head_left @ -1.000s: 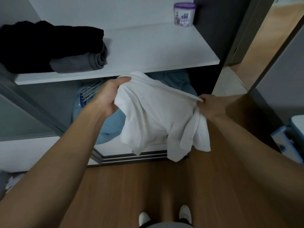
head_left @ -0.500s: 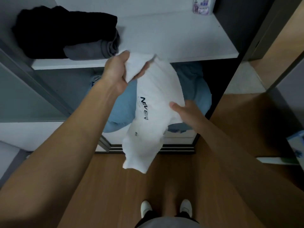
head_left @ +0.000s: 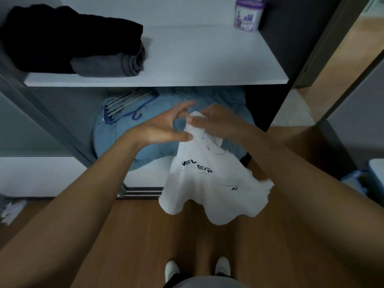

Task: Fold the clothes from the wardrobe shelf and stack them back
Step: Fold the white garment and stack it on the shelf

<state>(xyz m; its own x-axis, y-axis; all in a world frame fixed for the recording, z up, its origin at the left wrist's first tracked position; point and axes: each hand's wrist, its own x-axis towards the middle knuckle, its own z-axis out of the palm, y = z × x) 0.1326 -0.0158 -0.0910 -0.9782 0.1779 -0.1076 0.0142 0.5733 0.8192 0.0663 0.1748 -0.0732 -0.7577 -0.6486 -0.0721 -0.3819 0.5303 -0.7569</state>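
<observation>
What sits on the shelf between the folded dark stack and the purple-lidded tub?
Nothing: in the head view, bare white shelf runs from the dark stack to the tub.

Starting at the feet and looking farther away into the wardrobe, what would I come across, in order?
White shoes → white T-shirt → blue fabric bundle → white shelf → purple-lidded tub.

This is a room in a home, at a built-in wardrobe. A white wardrobe shelf (head_left: 187,59) carries folded dark clothes (head_left: 68,38). The compartment below is stuffed with light-blue bedding (head_left: 116,142) and a bundle of clothes hangers (head_left: 126,104). A sliding-door track (head_left: 141,193) runs at the wardrobe's foot, a purple-lidded tub (head_left: 248,16) stands in the shelf's back corner, and wood-look flooring (head_left: 135,235) leads to a doorway (head_left: 332,69) on the right.
</observation>
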